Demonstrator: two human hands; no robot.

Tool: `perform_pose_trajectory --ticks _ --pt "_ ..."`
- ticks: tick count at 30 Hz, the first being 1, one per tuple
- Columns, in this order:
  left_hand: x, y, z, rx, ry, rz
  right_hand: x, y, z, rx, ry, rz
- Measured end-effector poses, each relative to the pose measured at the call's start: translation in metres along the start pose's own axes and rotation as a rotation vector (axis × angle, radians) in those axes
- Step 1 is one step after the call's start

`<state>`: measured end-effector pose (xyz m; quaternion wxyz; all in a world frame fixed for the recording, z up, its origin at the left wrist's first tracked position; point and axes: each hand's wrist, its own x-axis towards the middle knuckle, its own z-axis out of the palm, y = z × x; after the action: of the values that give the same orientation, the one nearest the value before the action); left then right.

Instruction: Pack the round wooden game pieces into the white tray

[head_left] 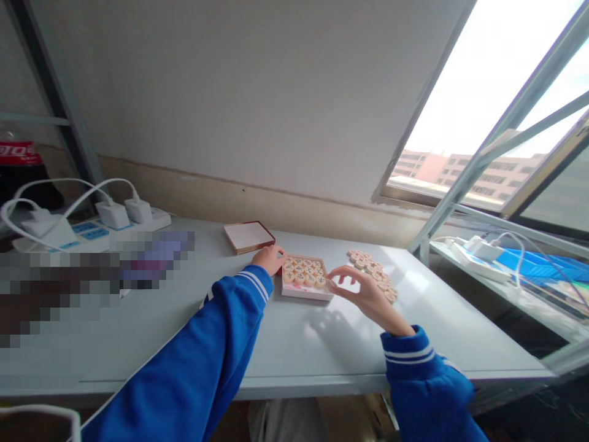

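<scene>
Round game pieces (308, 270) lie face up in close rows inside a shallow box (304, 294), which sits near the middle of the table (285, 344); more pieces (374, 268) are spread flat on the table to its right, beyond the right hand (332, 282). That hand is at the box's front right corner with thumb and fingers bent toward one another as in a pinch, though whether a piece is between the tips cannot be told. The left hand (268, 259) has its fingers curled at the box's left wall, by the near corner of the lid (249, 236); how firmly it bears on the box, if at all, is hidden. For neat handling here, the left fingers would serve best as a light stop against that wall, low down, so that the box does not slide or tip when the right hand presses. The right hand should work from above with thumb and fingertips on a piece's rim, leaving its face uncovered. Since the pieces sit so tightly, a sideways nudge could ride one up over its neighbour; pressure is best straight down and gentle. A raised right wrist would help clear the loose pieces.
</scene>
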<state>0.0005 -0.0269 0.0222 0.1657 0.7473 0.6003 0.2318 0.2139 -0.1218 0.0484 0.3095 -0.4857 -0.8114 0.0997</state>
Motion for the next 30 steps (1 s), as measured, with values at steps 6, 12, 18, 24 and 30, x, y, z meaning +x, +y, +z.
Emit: perform_pose_trajectory --ticks 6,12,18,24,30 --pt "0.000 -0.001 -0.001 -0.045 -0.031 -0.029 0.042 -0.029 0.043 0.026 -0.179 -0.144" --pt "0.000 -0.001 -0.002 -0.036 -0.022 -0.020 0.038 -0.027 0.046 -0.079 -0.132 -0.098" --pt "-0.001 0.000 -0.002 -0.020 -0.029 -0.019 0.034 -0.022 0.043 -0.212 -0.161 0.015" --pt "-0.001 0.001 -0.003 -0.002 -0.032 -0.024 0.032 -0.031 0.047 -0.216 -0.177 -0.047" --pt "0.000 0.001 -0.004 0.012 -0.051 -0.014 0.019 0.008 0.017 -0.340 0.125 0.035"
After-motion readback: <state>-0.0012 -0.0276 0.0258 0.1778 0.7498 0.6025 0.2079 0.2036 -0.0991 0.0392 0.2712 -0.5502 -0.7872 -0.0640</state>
